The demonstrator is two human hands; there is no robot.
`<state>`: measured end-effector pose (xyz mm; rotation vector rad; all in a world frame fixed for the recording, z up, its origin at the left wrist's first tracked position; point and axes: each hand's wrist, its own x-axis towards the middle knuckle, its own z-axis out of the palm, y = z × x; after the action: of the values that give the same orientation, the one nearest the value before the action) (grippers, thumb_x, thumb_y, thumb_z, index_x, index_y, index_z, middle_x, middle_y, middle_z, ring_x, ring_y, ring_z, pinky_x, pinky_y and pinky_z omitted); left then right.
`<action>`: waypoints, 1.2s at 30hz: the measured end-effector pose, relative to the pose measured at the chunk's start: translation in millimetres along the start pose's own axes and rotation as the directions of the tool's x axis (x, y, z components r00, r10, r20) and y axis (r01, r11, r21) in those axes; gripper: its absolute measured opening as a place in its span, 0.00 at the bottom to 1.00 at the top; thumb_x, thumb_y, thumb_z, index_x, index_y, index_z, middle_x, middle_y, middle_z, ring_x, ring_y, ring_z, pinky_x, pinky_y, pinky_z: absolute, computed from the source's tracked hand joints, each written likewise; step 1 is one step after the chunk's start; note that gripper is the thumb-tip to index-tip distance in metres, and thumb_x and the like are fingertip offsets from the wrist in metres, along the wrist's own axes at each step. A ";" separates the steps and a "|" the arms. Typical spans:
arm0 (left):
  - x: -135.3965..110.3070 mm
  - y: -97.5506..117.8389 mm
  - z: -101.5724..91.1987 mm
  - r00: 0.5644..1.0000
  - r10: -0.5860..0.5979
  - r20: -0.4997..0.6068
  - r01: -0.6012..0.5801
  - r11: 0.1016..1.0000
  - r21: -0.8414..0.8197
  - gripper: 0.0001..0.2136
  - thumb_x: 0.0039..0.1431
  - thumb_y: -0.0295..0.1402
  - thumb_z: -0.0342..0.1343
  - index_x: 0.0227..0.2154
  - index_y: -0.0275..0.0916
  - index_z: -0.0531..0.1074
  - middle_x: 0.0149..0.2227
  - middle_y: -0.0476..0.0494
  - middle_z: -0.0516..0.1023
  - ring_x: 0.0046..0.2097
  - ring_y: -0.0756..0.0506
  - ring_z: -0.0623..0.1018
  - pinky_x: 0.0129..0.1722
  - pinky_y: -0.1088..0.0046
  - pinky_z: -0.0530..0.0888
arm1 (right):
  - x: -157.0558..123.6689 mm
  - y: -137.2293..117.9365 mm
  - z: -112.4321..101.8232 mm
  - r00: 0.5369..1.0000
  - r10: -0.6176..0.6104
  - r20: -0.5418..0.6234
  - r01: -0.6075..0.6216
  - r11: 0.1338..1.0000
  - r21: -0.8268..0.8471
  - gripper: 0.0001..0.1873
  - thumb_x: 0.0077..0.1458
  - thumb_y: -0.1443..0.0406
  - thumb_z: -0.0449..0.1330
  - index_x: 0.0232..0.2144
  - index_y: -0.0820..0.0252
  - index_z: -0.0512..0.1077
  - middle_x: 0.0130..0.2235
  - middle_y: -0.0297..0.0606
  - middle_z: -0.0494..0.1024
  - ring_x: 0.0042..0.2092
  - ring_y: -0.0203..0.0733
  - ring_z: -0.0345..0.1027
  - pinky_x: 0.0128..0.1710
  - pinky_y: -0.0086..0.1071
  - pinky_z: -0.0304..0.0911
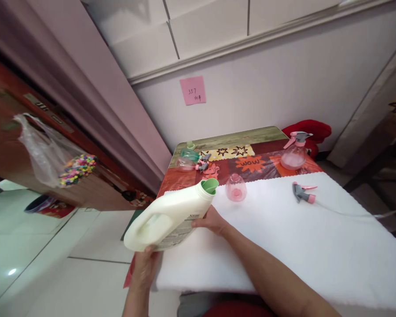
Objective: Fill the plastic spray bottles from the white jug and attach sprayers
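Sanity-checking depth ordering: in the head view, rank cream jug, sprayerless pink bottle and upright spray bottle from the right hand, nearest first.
From the right hand:
1. Cream jug: in its grip, extending left.
2. Sprayerless pink bottle: ahead, slightly right.
3. Upright spray bottle: farther back, well to the right.

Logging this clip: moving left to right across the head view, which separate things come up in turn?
Hanging plastic bag → cream jug held by the left hand and right hand → pink bottle on white cloth → upright spray bottle.
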<state>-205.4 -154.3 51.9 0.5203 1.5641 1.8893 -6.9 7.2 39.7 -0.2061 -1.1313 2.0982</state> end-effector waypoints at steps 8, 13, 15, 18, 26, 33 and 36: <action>-3.0 -17.3 23.4 0.996 -0.087 -0.006 0.086 0.993 -0.084 0.38 0.28 0.41 0.78 0.51 0.49 0.80 0.51 0.43 0.85 0.62 0.29 0.76 0.64 0.49 0.72 | -0.5 -7.2 -1.5 1.000 -0.025 -0.013 0.025 1.000 0.014 0.39 0.37 0.54 0.81 0.52 0.58 0.78 0.50 0.45 0.85 0.53 0.59 0.79 0.61 0.57 0.69; -5.9 0.6 35.0 0.996 -0.031 -0.086 0.026 0.998 -0.057 0.37 0.32 0.38 0.76 0.53 0.50 0.79 0.52 0.47 0.85 0.65 0.30 0.73 0.69 0.49 0.65 | 0.9 -4.8 -4.9 0.976 -0.214 -0.043 0.199 0.952 -0.232 0.32 0.51 0.45 0.72 0.51 0.57 0.79 0.50 0.45 0.85 0.55 0.60 0.77 0.59 0.53 0.70; -7.6 8.3 39.5 0.997 0.006 -0.077 -0.008 1.000 -0.025 0.37 0.33 0.38 0.76 0.54 0.50 0.78 0.52 0.47 0.85 0.65 0.29 0.73 0.69 0.48 0.66 | -0.7 -4.6 -7.3 0.956 -0.290 -0.051 0.248 0.885 -0.393 0.28 0.55 0.43 0.68 0.48 0.55 0.81 0.48 0.43 0.86 0.52 0.60 0.78 0.56 0.51 0.71; -8.9 19.3 47.7 0.998 0.061 -0.031 -0.061 0.998 0.005 0.41 0.33 0.38 0.76 0.58 0.50 0.76 0.54 0.46 0.84 0.65 0.28 0.74 0.67 0.47 0.69 | -3.5 -5.7 -11.3 0.922 -0.377 -0.087 0.263 0.775 -0.574 0.26 0.59 0.42 0.62 0.44 0.54 0.83 0.44 0.43 0.86 0.45 0.57 0.79 0.49 0.47 0.74; -14.4 45.1 74.4 0.979 0.205 0.011 -0.205 0.977 0.055 0.42 0.33 0.37 0.77 0.58 0.48 0.75 0.58 0.44 0.80 0.64 0.29 0.74 0.68 0.48 0.67 | -2.3 -13.5 -18.4 0.894 -0.393 -0.216 0.209 0.792 -0.574 0.27 0.55 0.41 0.64 0.34 0.58 0.78 0.28 0.38 0.79 0.25 0.41 0.67 0.25 0.34 0.65; -17.7 63.4 82.3 0.976 0.215 0.033 -0.217 0.965 0.146 0.40 0.30 0.34 0.78 0.54 0.45 0.77 0.51 0.44 0.83 0.59 0.28 0.78 0.66 0.42 0.67 | 0.4 -19.9 -21.5 0.845 -0.403 -0.352 0.274 0.890 -0.364 0.28 0.56 0.43 0.65 0.44 0.58 0.67 0.28 0.33 0.76 0.20 0.35 0.63 0.22 0.33 0.68; -18.4 65.6 86.1 0.973 0.228 0.039 -0.231 0.960 0.156 0.39 0.30 0.35 0.78 0.53 0.45 0.78 0.51 0.44 0.83 0.60 0.29 0.77 0.66 0.43 0.68 | 1.3 -21.3 -25.3 0.850 -0.388 -0.355 0.266 0.899 -0.347 0.28 0.55 0.43 0.66 0.44 0.57 0.66 0.26 0.30 0.75 0.19 0.34 0.62 0.21 0.33 0.67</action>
<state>-149.8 -111.1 136.2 0.8204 1.7133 1.9271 14.8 32.0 41.3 -0.5324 -1.1081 1.4852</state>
